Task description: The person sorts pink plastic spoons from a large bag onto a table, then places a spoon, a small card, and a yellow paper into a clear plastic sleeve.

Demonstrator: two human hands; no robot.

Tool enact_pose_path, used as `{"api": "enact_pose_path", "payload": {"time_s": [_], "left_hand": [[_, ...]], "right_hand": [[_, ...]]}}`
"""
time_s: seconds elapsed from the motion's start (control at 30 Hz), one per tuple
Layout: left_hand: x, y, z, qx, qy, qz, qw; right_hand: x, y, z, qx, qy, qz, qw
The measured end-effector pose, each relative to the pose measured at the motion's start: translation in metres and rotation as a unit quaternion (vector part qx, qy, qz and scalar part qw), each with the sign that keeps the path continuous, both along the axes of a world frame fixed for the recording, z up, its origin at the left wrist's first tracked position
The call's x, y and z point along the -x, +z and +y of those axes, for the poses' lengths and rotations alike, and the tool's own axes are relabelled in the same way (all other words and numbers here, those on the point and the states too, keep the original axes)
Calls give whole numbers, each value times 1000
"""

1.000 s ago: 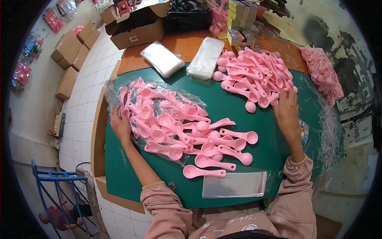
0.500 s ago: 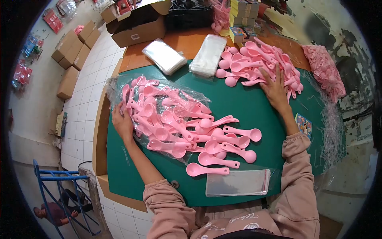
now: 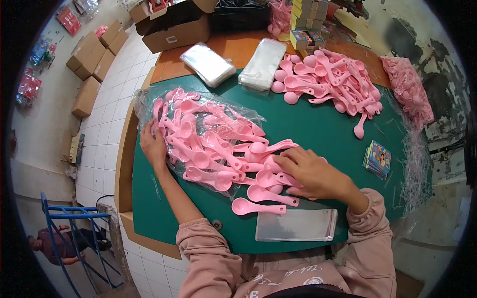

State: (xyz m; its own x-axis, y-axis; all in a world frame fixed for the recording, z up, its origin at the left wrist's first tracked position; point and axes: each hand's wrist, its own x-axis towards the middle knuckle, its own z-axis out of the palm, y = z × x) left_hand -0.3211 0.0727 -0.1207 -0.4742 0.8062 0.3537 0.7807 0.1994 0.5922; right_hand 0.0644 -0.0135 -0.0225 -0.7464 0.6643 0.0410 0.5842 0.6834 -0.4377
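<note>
Pink measuring spoons (image 3: 213, 144) spill from a clear plastic bag (image 3: 251, 115) on the green table. My left hand (image 3: 153, 144) grips the bag's left edge, with its fingertips partly lost among plastic and spoons. My right hand (image 3: 318, 174) is bent over the loose spoons at the bag's right end. Its fingers curl around some of them, and the palm hides how many. Just below, a single pink spoon (image 3: 258, 206) overlaps a flat clear packet (image 3: 296, 226). At the back right is a second heap of pink spoons (image 3: 330, 82).
Two stacks of clear packets (image 3: 207, 64) (image 3: 262, 65) lie at the back. Small printed cards (image 3: 377, 159) sit at the right. An open carton (image 3: 174, 35), card stacks (image 3: 308, 25) and a bag of pink spoons (image 3: 407, 92) border the table. A person (image 3: 59, 246) is beyond a blue metal frame (image 3: 74, 216).
My right hand has moved from the far heap toward me, onto the near spoons. One spoon now lies at the heap's near edge. My left hand stays at the bag.
</note>
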Motion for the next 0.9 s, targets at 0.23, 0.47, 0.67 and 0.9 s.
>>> {"api": "enact_pose_path", "payload": {"time_s": [0.23, 0.47, 0.67, 0.9], "left_hand": [[-1, 3, -1, 6, -7, -6, 1000], [1, 0, 0, -1, 0, 6, 1000], [2, -1, 1, -3, 0, 2, 1000], [1, -1, 2, 1, 9, 1, 1000]], "right_hand": [[1, -23, 5, 76, 7, 85, 993], [1, -32, 2, 144, -10, 108, 984], [-9, -10, 12, 274, 15, 94, 957], [-19, 1, 20, 552, -73, 228, 799]]}}
